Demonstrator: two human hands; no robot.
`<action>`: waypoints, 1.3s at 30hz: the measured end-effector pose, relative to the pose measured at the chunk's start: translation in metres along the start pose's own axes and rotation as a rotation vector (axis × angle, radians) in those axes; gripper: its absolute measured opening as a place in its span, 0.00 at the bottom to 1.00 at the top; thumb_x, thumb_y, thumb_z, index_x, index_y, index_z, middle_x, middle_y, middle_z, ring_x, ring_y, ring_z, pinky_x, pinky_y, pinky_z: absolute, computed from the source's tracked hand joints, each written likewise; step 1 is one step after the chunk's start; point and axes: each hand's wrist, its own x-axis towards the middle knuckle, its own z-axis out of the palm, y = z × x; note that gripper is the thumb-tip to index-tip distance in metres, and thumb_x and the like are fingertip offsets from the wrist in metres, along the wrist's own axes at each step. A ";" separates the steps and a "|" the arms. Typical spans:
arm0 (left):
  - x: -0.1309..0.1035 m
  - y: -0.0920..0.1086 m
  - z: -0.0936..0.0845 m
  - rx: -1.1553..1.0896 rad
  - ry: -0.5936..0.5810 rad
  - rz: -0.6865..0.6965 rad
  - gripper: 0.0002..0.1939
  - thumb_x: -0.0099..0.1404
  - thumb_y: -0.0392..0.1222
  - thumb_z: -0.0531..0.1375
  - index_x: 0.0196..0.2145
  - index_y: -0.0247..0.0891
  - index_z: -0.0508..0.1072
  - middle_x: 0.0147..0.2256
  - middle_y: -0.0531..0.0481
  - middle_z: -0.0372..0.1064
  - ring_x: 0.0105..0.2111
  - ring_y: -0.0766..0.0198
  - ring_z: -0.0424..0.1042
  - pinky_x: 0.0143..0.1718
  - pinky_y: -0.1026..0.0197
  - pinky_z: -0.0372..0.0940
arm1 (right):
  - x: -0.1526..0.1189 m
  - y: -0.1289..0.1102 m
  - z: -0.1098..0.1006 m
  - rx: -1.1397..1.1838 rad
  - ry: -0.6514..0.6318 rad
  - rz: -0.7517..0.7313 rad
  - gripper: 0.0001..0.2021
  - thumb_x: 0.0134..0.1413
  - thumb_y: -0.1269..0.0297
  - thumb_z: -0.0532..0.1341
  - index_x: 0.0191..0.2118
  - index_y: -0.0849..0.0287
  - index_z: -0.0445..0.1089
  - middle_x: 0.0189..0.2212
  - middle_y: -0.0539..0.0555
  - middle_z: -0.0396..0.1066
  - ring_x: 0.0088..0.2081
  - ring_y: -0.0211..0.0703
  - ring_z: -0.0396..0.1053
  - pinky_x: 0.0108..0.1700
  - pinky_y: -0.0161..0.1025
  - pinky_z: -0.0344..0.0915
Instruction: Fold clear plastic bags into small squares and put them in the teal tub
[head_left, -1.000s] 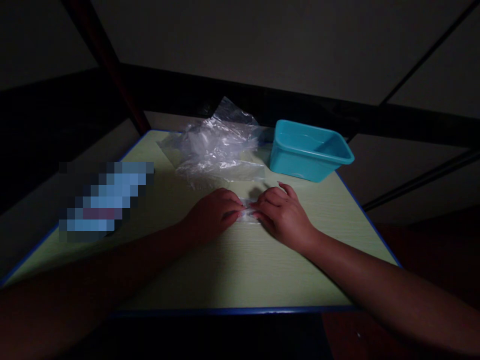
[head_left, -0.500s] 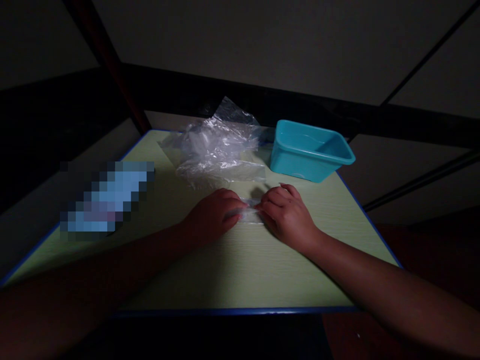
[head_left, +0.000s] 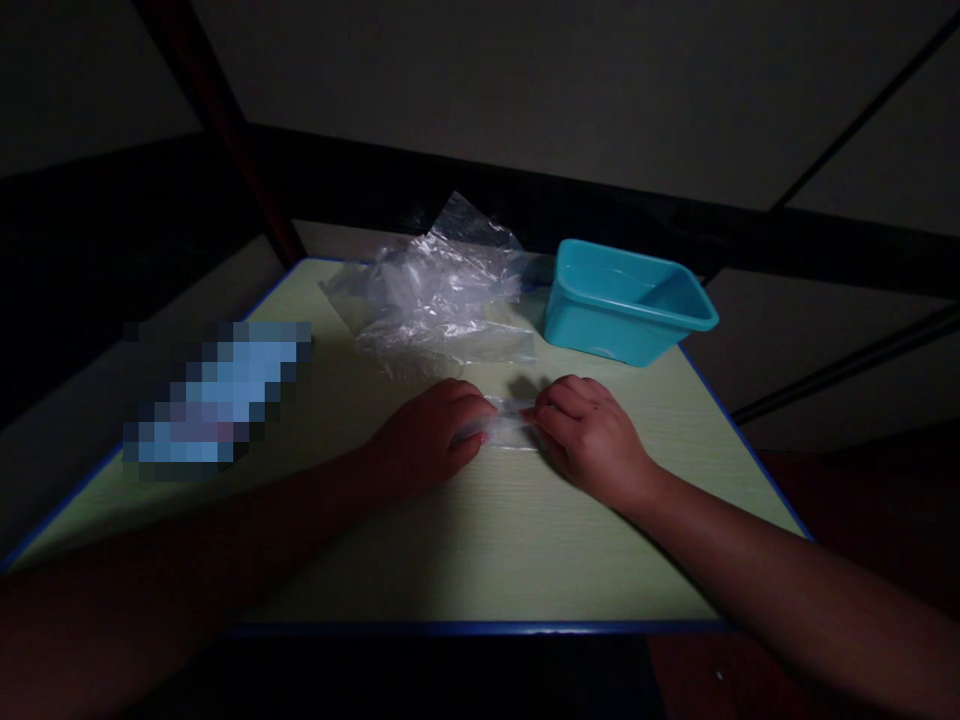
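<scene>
A clear plastic bag (head_left: 510, 432), folded small, lies low over the tabletop between my two hands. My left hand (head_left: 431, 435) is closed on its left end, thumb below and fingers above. At the other end, my right hand (head_left: 589, 435) pinches the plastic, its fingers curled with the knuckles up. Parts of the plastic under both hands are hidden. Beyond my hands sits a loose heap of clear plastic bags (head_left: 442, 295), crumpled and shiny.
A turquoise plastic basin (head_left: 630, 310) stands at the table's back right corner. On the left lies a pixelated, bluish flat object (head_left: 225, 395). The pale green table (head_left: 480, 560) has a blue edge, and a wall rises behind it.
My right hand has shifted slightly to the right, widening the gap between the hands and showing more of the plastic. My left hand stays nearly in place.
</scene>
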 end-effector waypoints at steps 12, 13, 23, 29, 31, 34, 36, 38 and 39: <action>-0.001 -0.002 -0.002 -0.058 0.011 -0.006 0.01 0.60 0.35 0.56 0.31 0.38 0.66 0.40 0.46 0.69 0.43 0.56 0.68 0.46 0.52 0.64 | 0.000 0.000 0.000 -0.014 -0.031 0.012 0.11 0.63 0.69 0.57 0.30 0.62 0.73 0.27 0.56 0.68 0.33 0.47 0.59 0.35 0.42 0.54; -0.001 -0.002 -0.002 -0.057 0.010 -0.005 0.01 0.61 0.35 0.56 0.31 0.38 0.66 0.40 0.46 0.69 0.43 0.56 0.68 0.46 0.52 0.64 | 0.000 0.001 -0.001 -0.018 -0.041 0.015 0.11 0.63 0.69 0.57 0.30 0.62 0.73 0.27 0.56 0.68 0.33 0.47 0.59 0.35 0.43 0.54; 0.000 -0.001 -0.004 -0.057 -0.004 -0.019 0.02 0.61 0.34 0.58 0.32 0.38 0.67 0.40 0.47 0.69 0.43 0.57 0.68 0.46 0.54 0.64 | -0.001 -0.001 -0.010 0.008 -0.107 -0.055 0.09 0.63 0.70 0.56 0.38 0.62 0.74 0.35 0.59 0.71 0.38 0.49 0.62 0.40 0.44 0.55; -0.002 -0.002 -0.004 -0.068 -0.006 -0.011 0.01 0.61 0.34 0.58 0.32 0.38 0.69 0.42 0.46 0.69 0.45 0.57 0.68 0.48 0.54 0.64 | -0.002 0.000 -0.010 0.009 -0.135 -0.132 0.12 0.65 0.71 0.54 0.32 0.60 0.72 0.31 0.55 0.71 0.35 0.46 0.61 0.37 0.43 0.52; -0.002 -0.002 -0.004 -0.073 0.001 0.007 0.02 0.63 0.35 0.57 0.32 0.37 0.69 0.42 0.45 0.69 0.45 0.57 0.68 0.48 0.54 0.64 | -0.002 0.002 -0.012 0.018 -0.160 -0.147 0.12 0.64 0.71 0.53 0.33 0.61 0.72 0.31 0.55 0.71 0.35 0.46 0.61 0.38 0.44 0.51; -0.003 -0.002 -0.005 -0.078 0.007 0.030 0.05 0.66 0.36 0.53 0.33 0.37 0.68 0.41 0.45 0.69 0.44 0.58 0.68 0.47 0.54 0.65 | -0.002 0.004 -0.018 0.036 -0.213 -0.161 0.10 0.62 0.70 0.54 0.37 0.61 0.74 0.34 0.57 0.72 0.36 0.47 0.63 0.39 0.45 0.50; -0.003 -0.003 -0.004 -0.076 0.008 0.036 0.06 0.67 0.36 0.52 0.34 0.37 0.68 0.41 0.45 0.69 0.43 0.58 0.68 0.46 0.54 0.65 | -0.002 0.005 -0.023 0.044 -0.239 -0.162 0.11 0.61 0.70 0.54 0.38 0.61 0.74 0.35 0.58 0.73 0.37 0.47 0.63 0.40 0.46 0.50; -0.003 -0.004 -0.004 -0.065 0.012 0.039 0.06 0.67 0.36 0.52 0.36 0.37 0.68 0.41 0.45 0.69 0.43 0.58 0.68 0.46 0.54 0.66 | -0.002 0.005 -0.027 0.052 -0.247 -0.174 0.11 0.59 0.70 0.55 0.38 0.61 0.75 0.35 0.58 0.73 0.37 0.48 0.63 0.40 0.47 0.50; -0.004 -0.005 -0.003 -0.051 0.021 0.040 0.06 0.67 0.36 0.52 0.36 0.37 0.69 0.42 0.44 0.69 0.44 0.57 0.68 0.47 0.53 0.66 | -0.003 0.006 -0.028 0.056 -0.248 -0.183 0.11 0.59 0.70 0.55 0.38 0.61 0.75 0.35 0.58 0.73 0.37 0.48 0.63 0.40 0.47 0.50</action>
